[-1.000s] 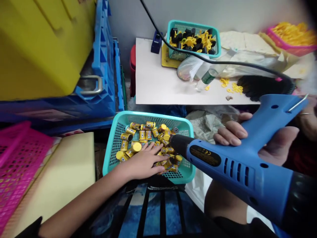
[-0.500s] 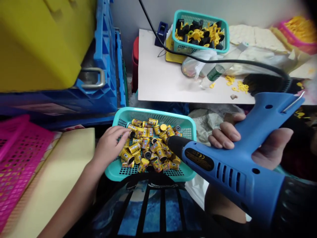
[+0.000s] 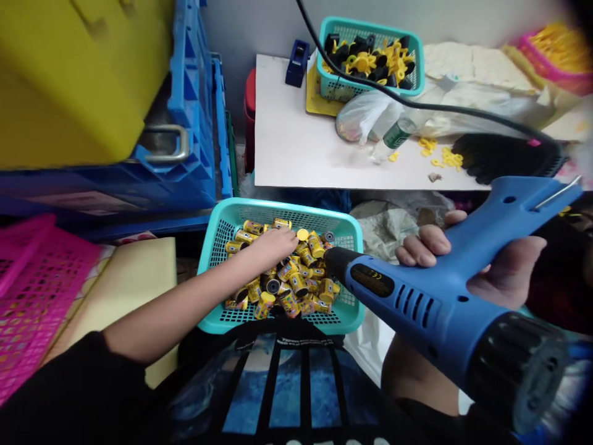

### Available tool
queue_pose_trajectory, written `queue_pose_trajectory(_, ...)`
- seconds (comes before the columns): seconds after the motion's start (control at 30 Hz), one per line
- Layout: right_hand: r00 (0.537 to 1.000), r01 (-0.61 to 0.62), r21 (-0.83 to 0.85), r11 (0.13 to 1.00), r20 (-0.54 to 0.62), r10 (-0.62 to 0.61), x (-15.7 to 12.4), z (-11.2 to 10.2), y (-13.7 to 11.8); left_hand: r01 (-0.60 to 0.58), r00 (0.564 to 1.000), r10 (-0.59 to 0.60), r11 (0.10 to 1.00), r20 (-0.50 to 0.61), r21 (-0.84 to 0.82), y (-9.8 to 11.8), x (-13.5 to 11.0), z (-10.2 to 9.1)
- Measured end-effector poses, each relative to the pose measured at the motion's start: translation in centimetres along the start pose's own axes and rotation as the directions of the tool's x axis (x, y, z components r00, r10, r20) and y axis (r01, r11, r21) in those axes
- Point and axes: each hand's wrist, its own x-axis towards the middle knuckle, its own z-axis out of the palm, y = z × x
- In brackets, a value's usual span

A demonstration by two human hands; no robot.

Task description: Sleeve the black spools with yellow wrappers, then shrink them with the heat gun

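My right hand [image 3: 504, 272] is wrapped round the handle of a blue heat gun [image 3: 430, 290]. Its black nozzle [image 3: 340, 262] points left, over the right side of a turquoise basket [image 3: 356, 278]. Inside lie many small cylinders [image 3: 290, 303] with printed yellow wrapping, some showing dark ends and some yellow caps. Palm down, my left hand [image 3: 278, 244] reaches over these cylinders, its fingers extended to the right beside a round yellow cap [image 3: 302, 235]. The undersides of those fingers are hidden, and nothing shows in them.
A white table [image 3: 296, 148] carries another turquoise basket [image 3: 370, 86] of black and yellow parts, plus a bottle [image 3: 393, 139]. The heat gun's black cord [image 3: 445, 110] arches across it. Blue crates [image 3: 199, 142] and a pink basket [image 3: 41, 296] stand to the left.
My left hand has moved right from the basket's left edge to over the middle of the cylinders. The heat gun has shifted slightly right and its rear end shows more.
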Motion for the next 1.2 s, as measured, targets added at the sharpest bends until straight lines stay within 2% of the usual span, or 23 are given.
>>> queue_pose_trajectory(0.13, 1.000, -0.011, -0.031, 0.999, -0.001, 0.011, 0.2, -0.8, 0.0, 0.010, 0.999, -0.015, 0.994, 0.039, 0.106, 0.4, 1.6, 0.5)
queue_pose_trajectory(0.3, 1.000, -0.015, -0.029, 0.999, -0.019, 0.014, 0.4, -2.0, -0.3, 0.043, 0.999, -0.045, 0.994, 0.016, 0.102, -0.2, 1.2, 1.0)
queue_pose_trajectory(0.4, 1.000, 0.011, -0.023, 1.000, 0.010, -0.011, 0.0, -1.9, -0.2, 0.129, 0.992, -0.129, 0.985, -0.002, 0.114, -0.4, 1.2, 0.9)
queue_pose_trajectory(0.47, 1.000, 0.017, 0.004, 1.000, -0.014, -0.017, -0.3, -1.5, -0.2, 0.163, 0.986, -0.164, 0.978, -0.008, 0.127, -0.3, 1.5, 0.8)
queue_pose_trajectory(0.57, 0.999, 0.028, 0.032, 0.999, -0.045, -0.027, -0.7, -1.2, -0.2, 0.180, 0.984, -0.180, 0.974, -0.014, 0.141, -0.2, 2.0, 0.8)
queue_pose_trajectory(0.67, 1.000, 0.018, 0.004, 1.000, 0.012, -0.019, -0.5, -1.8, -0.3, 0.171, 0.985, -0.169, 0.974, -0.025, 0.146, -0.5, 1.9, 0.8)
queue_pose_trajectory(0.77, 0.999, -0.003, -0.018, 1.000, 0.042, 0.004, -0.1, -2.4, -0.3, 0.101, 0.995, -0.099, 0.989, -0.029, 0.104, -1.5, 1.2, 0.7)
queue_pose_trajectory(0.87, 1.000, 0.000, -0.008, 1.000, 0.007, 0.000, -0.1, -2.0, -0.3, -0.021, 0.999, 0.021, 1.000, 0.024, 0.003, -2.8, 0.5, 0.5)
queue_pose_trajectory(0.97, 1.000, 0.007, 0.024, 1.000, -0.023, -0.006, -0.3, -1.1, -0.2, -0.030, 0.998, 0.032, 0.999, 0.053, -0.031, -3.4, 0.2, 0.1)
queue_pose_trajectory(1.07, 1.000, 0.014, 0.037, 0.999, -0.029, -0.013, -0.5, -0.6, -0.1, -0.056, 0.998, 0.056, 0.998, 0.014, -0.010, -2.9, 0.6, -0.6)
queue_pose_trajectory(1.2, 0.999, 0.015, 0.061, 0.998, -0.032, -0.013, -0.4, -1.0, -0.1, -0.209, 0.978, 0.209, 0.978, -0.001, 0.020, -1.5, 2.2, -0.7)
